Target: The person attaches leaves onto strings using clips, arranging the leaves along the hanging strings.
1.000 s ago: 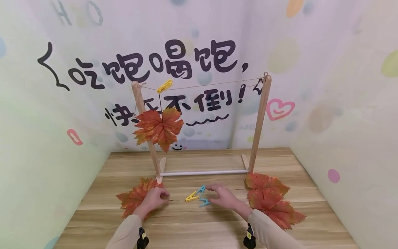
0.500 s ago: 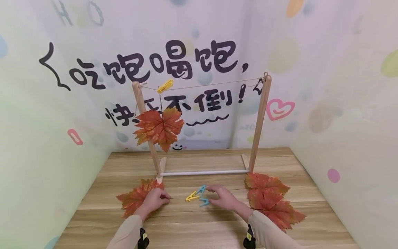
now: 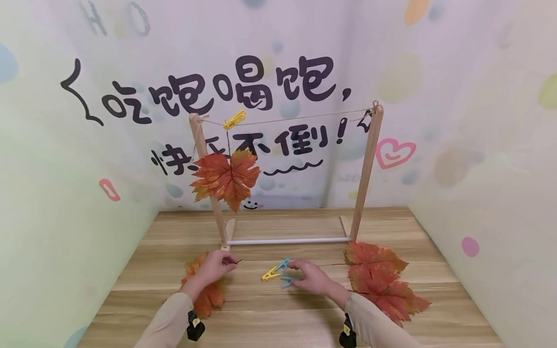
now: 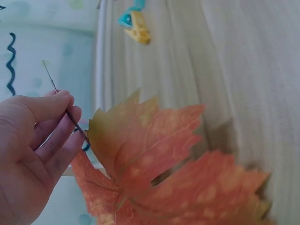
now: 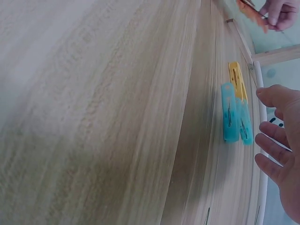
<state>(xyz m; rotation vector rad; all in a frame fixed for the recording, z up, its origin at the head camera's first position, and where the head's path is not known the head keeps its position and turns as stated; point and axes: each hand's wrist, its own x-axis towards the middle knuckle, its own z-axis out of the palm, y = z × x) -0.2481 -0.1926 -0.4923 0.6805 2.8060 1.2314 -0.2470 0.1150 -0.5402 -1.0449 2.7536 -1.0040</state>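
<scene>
My left hand (image 3: 212, 267) pinches the thin dark stem (image 4: 70, 115) of an orange-red maple leaf (image 4: 154, 168) between thumb and fingertips. In the head view that leaf is partly hidden behind the hand and sleeve. My right hand (image 3: 314, 277) hovers with loosely bent fingers beside a small group of clothespins, holding nothing. The group is a yellow clothespin (image 3: 271, 274) and two blue ones, a far one (image 3: 283, 263) and a near blue clothespin (image 3: 286, 282) right at the fingertips. In the right wrist view, the blue clothespins (image 5: 229, 112) lie on the wood below the spread fingers.
A wooden frame (image 3: 367, 171) with a string (image 3: 300, 117) across its top stands at the back. A yellow clothespin (image 3: 235, 119) on the string holds a hanging leaf (image 3: 230, 176). Two more leaves (image 3: 377, 263) lie on the table's right side. Walls enclose the table (image 3: 278, 319).
My left hand has closed on the stem and raised it slightly, and the leaf has turned and shifted with it. My right hand stays by the clothespins.
</scene>
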